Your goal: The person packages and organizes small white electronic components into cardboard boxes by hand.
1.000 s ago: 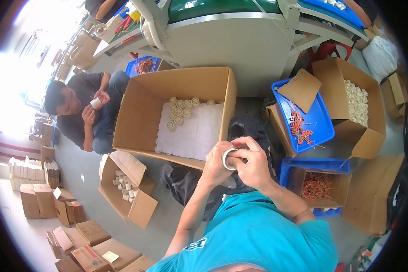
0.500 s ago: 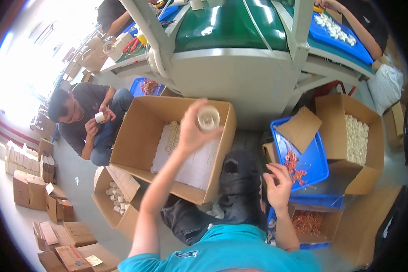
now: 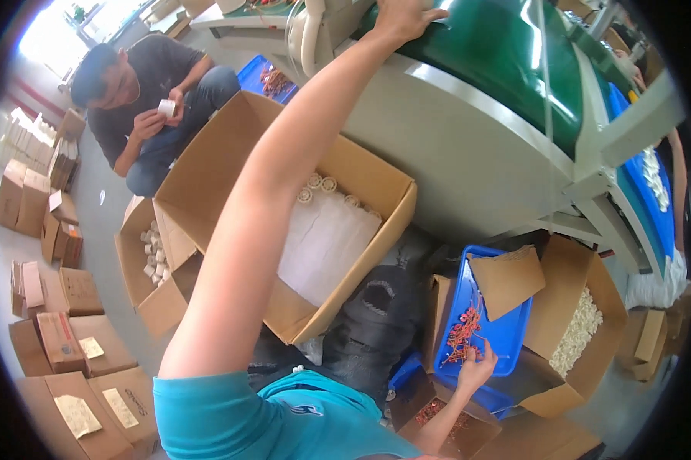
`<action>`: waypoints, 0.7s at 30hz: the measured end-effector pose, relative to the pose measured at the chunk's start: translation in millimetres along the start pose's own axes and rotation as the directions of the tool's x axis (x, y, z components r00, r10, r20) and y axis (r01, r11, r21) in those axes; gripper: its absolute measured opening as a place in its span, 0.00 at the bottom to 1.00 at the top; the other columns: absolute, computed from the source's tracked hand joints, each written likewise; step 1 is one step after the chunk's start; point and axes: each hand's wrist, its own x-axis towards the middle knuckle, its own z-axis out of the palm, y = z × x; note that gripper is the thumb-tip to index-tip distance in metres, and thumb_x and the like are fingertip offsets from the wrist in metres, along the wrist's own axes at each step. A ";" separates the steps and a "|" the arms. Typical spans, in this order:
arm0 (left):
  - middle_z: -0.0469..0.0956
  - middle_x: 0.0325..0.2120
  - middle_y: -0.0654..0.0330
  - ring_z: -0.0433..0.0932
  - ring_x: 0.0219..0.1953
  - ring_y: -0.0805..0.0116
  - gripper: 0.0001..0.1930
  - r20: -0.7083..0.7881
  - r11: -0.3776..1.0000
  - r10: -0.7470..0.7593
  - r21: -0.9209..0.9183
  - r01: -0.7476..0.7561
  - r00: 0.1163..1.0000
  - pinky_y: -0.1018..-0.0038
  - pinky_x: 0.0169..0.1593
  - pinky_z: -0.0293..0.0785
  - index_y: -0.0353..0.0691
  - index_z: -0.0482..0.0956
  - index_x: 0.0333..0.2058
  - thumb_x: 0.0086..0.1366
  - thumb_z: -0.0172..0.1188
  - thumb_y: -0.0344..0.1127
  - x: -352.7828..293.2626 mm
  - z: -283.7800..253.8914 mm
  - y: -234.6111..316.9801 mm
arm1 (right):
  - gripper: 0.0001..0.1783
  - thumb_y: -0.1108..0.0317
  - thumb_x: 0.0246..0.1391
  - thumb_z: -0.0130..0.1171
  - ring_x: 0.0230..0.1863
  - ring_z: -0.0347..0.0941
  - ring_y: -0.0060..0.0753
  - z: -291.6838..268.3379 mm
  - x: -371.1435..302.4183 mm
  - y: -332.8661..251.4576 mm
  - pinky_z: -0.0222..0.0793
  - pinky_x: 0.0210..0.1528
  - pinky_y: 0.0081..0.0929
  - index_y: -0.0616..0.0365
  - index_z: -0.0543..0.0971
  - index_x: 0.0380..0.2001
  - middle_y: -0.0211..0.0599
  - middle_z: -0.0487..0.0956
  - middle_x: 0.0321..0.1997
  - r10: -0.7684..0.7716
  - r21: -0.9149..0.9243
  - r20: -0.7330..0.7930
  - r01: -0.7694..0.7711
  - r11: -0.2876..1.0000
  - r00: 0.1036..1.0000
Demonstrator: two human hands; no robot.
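My left arm stretches across the large cardboard box (image 3: 361, 165). My left hand (image 3: 403, 19) is at the green conveyor belt (image 3: 506, 69), its thumb held out. The top edge of the view cuts off its other fingers, so what they hold is hidden. My right hand (image 3: 477, 369) reaches into the blue tray (image 3: 506, 337), fingers bent together at a tangle of red wired parts (image 3: 462, 333). Whatever lies between those fingertips is too small to make out. Inside the large box, round white parts (image 3: 328, 184) lie beside a white sheet (image 3: 319, 249).
A cardboard flap (image 3: 506, 280) lies over the tray's far end. To the right stands a box of small white pieces (image 3: 579, 330). Below the tray is a box of red parts (image 3: 437, 418). At left, a crouching person (image 3: 142, 100) holds a white cylinder (image 3: 167, 108).
My left hand has gone from above the large box, where it held a clear-walled round part, up to the belt. My right hand has lowered into the blue tray. The whole view has turned.
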 end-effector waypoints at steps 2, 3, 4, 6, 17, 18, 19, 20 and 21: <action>0.63 0.57 0.37 0.63 0.58 0.38 0.43 -0.116 0.969 0.228 0.123 -0.214 0.967 0.53 0.61 0.60 0.29 0.55 0.64 0.56 0.70 0.40 -30.7 -26.5 30.7 | 0.22 0.78 0.47 0.66 0.41 0.75 0.45 0.9 5.7 8.5 0.73 0.45 0.38 0.64 0.80 0.48 0.48 0.74 0.45 -0.008 -0.064 0.017 0.009 0.998 1.000; 0.62 0.58 0.38 0.62 0.59 0.38 0.41 -0.325 0.859 0.427 -0.146 -0.491 0.844 0.54 0.62 0.60 0.32 0.58 0.63 0.56 0.69 0.38 -44.5 -48.2 19.1 | 0.22 0.79 0.46 0.66 0.41 0.75 0.47 6.4 8.2 8.3 0.72 0.44 0.39 0.64 0.80 0.48 0.49 0.74 0.45 -0.039 -0.088 0.035 0.042 0.995 0.999; 0.69 0.52 0.46 0.69 0.52 0.46 0.36 -0.442 0.836 0.493 0.002 -0.549 0.749 0.58 0.55 0.64 0.34 0.64 0.58 0.55 0.70 0.40 -66.4 -63.1 7.2 | 0.22 0.79 0.46 0.66 0.41 0.75 0.47 10.6 12.8 13.8 0.72 0.44 0.39 0.64 0.80 0.48 0.49 0.74 0.45 -0.043 -0.087 0.053 0.047 0.995 0.998; 0.75 0.45 0.54 0.74 0.45 0.54 0.29 -0.544 0.816 0.509 0.061 -0.574 0.667 0.63 0.48 0.67 0.38 0.69 0.52 0.54 0.70 0.39 -136.6 -75.4 -22.8 | 0.22 0.79 0.43 0.68 0.34 0.73 0.40 14.4 22.0 34.0 0.72 0.39 0.34 0.65 0.81 0.46 0.46 0.74 0.43 -0.137 -0.115 0.040 0.141 0.983 0.990; 0.57 0.66 0.48 0.63 0.63 0.47 0.35 0.435 0.588 -0.774 0.763 0.268 0.460 0.50 0.59 0.66 0.45 0.61 0.64 0.56 0.60 0.31 -518.5 -93.4 -314.3 | 0.14 0.83 0.47 0.60 0.29 0.75 0.44 2.4 12.4 31.6 0.72 0.33 0.40 0.71 0.82 0.40 0.49 0.76 0.36 0.055 0.040 0.032 -0.056 0.998 0.998; 0.57 0.67 0.49 0.63 0.63 0.47 0.36 0.422 0.568 -0.790 0.777 0.271 0.445 0.49 0.59 0.66 0.46 0.60 0.65 0.56 0.60 0.31 -524.4 -92.5 -318.4 | 0.14 0.83 0.47 0.60 0.29 0.75 0.44 3.7 11.2 30.7 0.72 0.33 0.40 0.71 0.82 0.40 0.49 0.76 0.36 0.029 0.041 0.001 -0.029 0.999 1.000; 0.57 0.67 0.50 0.64 0.62 0.47 0.35 0.455 0.607 -0.757 0.755 0.248 0.469 0.48 0.60 0.65 0.47 0.60 0.65 0.57 0.59 0.30 -529.7 -90.8 -323.4 | 0.14 0.83 0.47 0.59 0.31 0.75 0.48 3.6 9.2 39.9 0.72 0.34 0.41 0.71 0.81 0.40 0.51 0.76 0.37 -0.103 -0.155 -0.036 0.096 0.983 0.994; 0.57 0.67 0.52 0.65 0.62 0.47 0.34 0.485 0.646 -0.719 0.731 0.221 0.498 0.47 0.60 0.64 0.48 0.60 0.65 0.59 0.58 0.30 -534.3 -88.1 -329.2 | 0.14 0.82 0.47 0.59 0.32 0.76 0.52 2.9 7.9 47.1 0.72 0.35 0.43 0.71 0.81 0.40 0.54 0.76 0.38 -0.232 -0.346 -0.056 0.200 0.917 0.971; 0.58 0.67 0.52 0.67 0.61 0.46 0.34 0.494 0.651 -0.727 0.717 0.249 0.477 0.47 0.60 0.65 0.49 0.60 0.65 0.59 0.57 0.29 -540.5 -85.9 -333.0 | 0.14 0.82 0.47 0.59 0.32 0.76 0.52 1.0 7.6 47.8 0.72 0.35 0.43 0.71 0.81 0.40 0.54 0.76 0.38 -0.256 -0.339 -0.095 0.211 0.917 0.962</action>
